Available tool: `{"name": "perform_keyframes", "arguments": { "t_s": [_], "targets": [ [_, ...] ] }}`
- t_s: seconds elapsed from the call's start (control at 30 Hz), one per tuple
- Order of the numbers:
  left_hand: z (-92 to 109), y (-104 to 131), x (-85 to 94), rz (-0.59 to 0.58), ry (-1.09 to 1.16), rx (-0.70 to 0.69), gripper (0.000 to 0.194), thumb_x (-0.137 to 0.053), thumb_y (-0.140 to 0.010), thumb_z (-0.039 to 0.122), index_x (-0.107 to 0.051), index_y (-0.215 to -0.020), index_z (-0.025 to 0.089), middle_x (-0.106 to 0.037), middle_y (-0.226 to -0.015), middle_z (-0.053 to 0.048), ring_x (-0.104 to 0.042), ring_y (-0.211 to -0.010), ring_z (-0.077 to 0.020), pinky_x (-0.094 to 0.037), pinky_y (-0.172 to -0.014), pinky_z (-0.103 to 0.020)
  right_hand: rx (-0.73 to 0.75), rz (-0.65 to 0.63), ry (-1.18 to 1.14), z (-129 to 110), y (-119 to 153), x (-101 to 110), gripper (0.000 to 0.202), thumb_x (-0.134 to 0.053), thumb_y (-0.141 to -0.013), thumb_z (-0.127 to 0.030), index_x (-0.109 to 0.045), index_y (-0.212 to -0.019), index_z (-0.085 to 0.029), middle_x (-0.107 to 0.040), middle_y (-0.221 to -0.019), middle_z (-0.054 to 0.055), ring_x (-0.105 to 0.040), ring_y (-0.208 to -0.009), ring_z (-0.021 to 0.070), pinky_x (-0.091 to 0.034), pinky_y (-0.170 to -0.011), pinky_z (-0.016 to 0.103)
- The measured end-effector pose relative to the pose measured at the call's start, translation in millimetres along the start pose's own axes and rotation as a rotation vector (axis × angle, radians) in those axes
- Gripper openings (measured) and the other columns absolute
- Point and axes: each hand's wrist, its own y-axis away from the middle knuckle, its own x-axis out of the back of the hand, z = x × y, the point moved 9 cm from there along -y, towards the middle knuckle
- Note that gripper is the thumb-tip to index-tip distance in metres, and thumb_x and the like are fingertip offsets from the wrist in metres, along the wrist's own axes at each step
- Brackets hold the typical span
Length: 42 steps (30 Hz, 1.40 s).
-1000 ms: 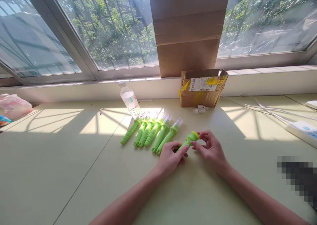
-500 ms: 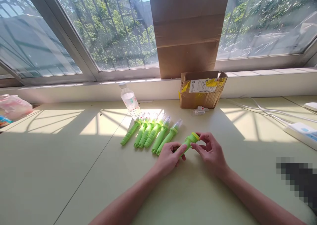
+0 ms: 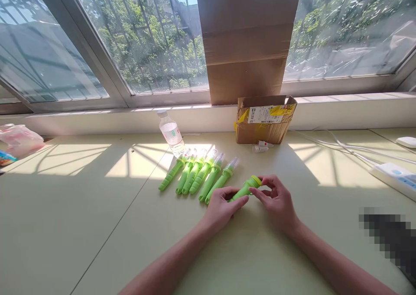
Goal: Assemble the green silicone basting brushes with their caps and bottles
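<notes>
My left hand [image 3: 224, 206] is closed around the lower part of a green plastic handle [image 3: 244, 190], which lies tilted just above the table with its wide end up and to the right. A yellow ring edges that wide end, and no clear top shows on it. The fingertips of my right hand [image 3: 276, 199] pinch the handle by its wide end; what the far fingers touch is hidden. Left of my hands several similar green handles with clear tops [image 3: 204, 178] lie side by side in a slanted row.
A clear water bottle [image 3: 171, 132] stands behind the row. Small clear-and-white parts [image 3: 260, 147] lie in front of an open cardboard box [image 3: 264, 124]. On the right are a white power strip [image 3: 394, 176] and cables; at far left, a pinkish plastic bag [image 3: 21, 141].
The green handle has turned slightly and sits a little lower, with more of its lower part showing. My left thumb has shifted along it. My right hand stays at the wide end.
</notes>
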Motion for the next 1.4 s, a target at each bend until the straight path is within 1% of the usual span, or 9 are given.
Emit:
{"name": "perform_keyframes", "arguments": {
  "t_s": [0.13, 0.3, 0.47, 0.53, 0.77, 0.97, 1.03, 1.17, 1.4],
  "targets": [
    [3, 1, -3.1, -0.038, -0.017, -0.018, 0.037, -0.062, -0.078, 0.048, -0.074, -0.088, 0.015, -0.043, -0.052, 0.004, -0.036, -0.046, -0.0071, -0.030, -0.041, -0.019, 0.029, -0.020, 0.039, -4, 0, -2, 0.034, -0.076, -0.075, -0.036, -0.047, -0.086, -0.022, -0.061, -0.103, 0.005, -0.065, -0.088, 0.0209, -0.060, -0.067, 0.033],
    [2, 1, -4.7, -0.052, 0.000, 0.001, 0.038, -0.061, -0.079, 0.049, -0.073, -0.079, 0.013, -0.051, -0.055, 0.001, -0.045, -0.049, -0.0083, -0.034, -0.043, -0.019, 0.043, -0.047, 0.033, -10, 0, -7, 0.032, -0.073, -0.078, -0.036, -0.045, -0.087, -0.023, -0.061, -0.103, 0.004, -0.063, -0.090, 0.0201, -0.060, -0.067, 0.031],
    [-5, 0, -8.5, -0.106, 0.041, 0.032, 0.044, -0.059, -0.081, 0.050, -0.068, -0.110, 0.018, -0.063, -0.073, -0.003, -0.059, -0.054, -0.0115, -0.037, -0.045, -0.019, 0.018, -0.036, 0.010, -8, 0, -7, 0.030, -0.072, -0.080, -0.035, -0.046, -0.084, -0.022, -0.063, -0.098, 0.004, -0.064, -0.085, 0.0187, -0.060, -0.066, 0.030],
    [-6, 0, -8.4, -0.117, 0.044, 0.040, 0.046, -0.059, -0.081, 0.050, -0.066, -0.114, 0.019, -0.064, -0.075, -0.003, -0.060, -0.054, -0.0115, -0.037, -0.045, -0.019, 0.017, -0.041, 0.009, -8, 0, -7, 0.029, -0.072, -0.081, -0.034, -0.046, -0.084, -0.021, -0.063, -0.098, 0.004, -0.064, -0.083, 0.0184, -0.060, -0.066, 0.030],
    [-2, 0, -9.5, -0.190, 0.078, 0.036, 0.045, -0.056, -0.083, 0.051, -0.068, -0.106, 0.014, -0.063, -0.071, -0.004, -0.060, -0.049, -0.0121, -0.038, -0.041, -0.019, 0.102, -0.121, 0.050, -15, 2, -13, 0.033, -0.072, -0.081, -0.031, -0.043, -0.094, -0.024, -0.057, -0.107, 0.004, -0.064, -0.089, 0.0193, -0.062, -0.071, 0.034],
    [-3, -3, -6.6, -0.205, 0.150, 0.045, 0.043, -0.050, -0.086, 0.052, -0.064, -0.078, 0.012, -0.061, -0.064, -0.003, -0.053, -0.039, -0.0091, -0.033, -0.033, -0.018, 0.136, -0.156, 0.058, -15, 4, -16, 0.036, -0.074, -0.079, -0.030, -0.042, -0.095, -0.024, -0.055, -0.109, 0.003, -0.066, -0.084, 0.0179, -0.062, -0.075, 0.038],
    [-4, -4, -5.2, -0.200, 0.145, 0.062, 0.041, -0.051, -0.085, 0.052, -0.063, -0.081, 0.012, -0.061, -0.063, -0.002, -0.048, -0.035, -0.0068, -0.030, -0.031, -0.017, 0.130, -0.140, 0.070, -13, 6, -15, 0.037, -0.075, -0.078, -0.030, -0.042, -0.095, -0.025, -0.056, -0.110, 0.003, -0.067, -0.083, 0.0190, -0.062, -0.076, 0.039],
    [-8, -3, -3.5, -0.176, 0.085, 0.098, 0.038, -0.070, -0.073, 0.043, -0.062, -0.096, 0.014, -0.062, -0.062, 0.001, -0.042, -0.033, -0.0044, -0.030, -0.030, -0.016, 0.125, -0.078, 0.115, -11, 8, -10, 0.037, -0.076, -0.077, -0.034, -0.044, -0.094, -0.024, -0.059, -0.111, 0.005, -0.068, -0.085, 0.0217, -0.062, -0.075, 0.040],
    [-6, -3, -5.7, -0.187, 0.112, 0.075, 0.031, -0.069, -0.074, 0.041, -0.057, -0.081, 0.013, -0.069, -0.074, -0.006, -0.050, -0.038, -0.0067, -0.036, -0.034, -0.018, 0.118, -0.022, 0.119, -15, 8, -7, 0.038, -0.078, -0.074, -0.034, -0.045, -0.089, -0.023, -0.061, -0.109, 0.005, -0.069, -0.081, 0.0213, -0.062, -0.073, 0.039]
  ]
}}
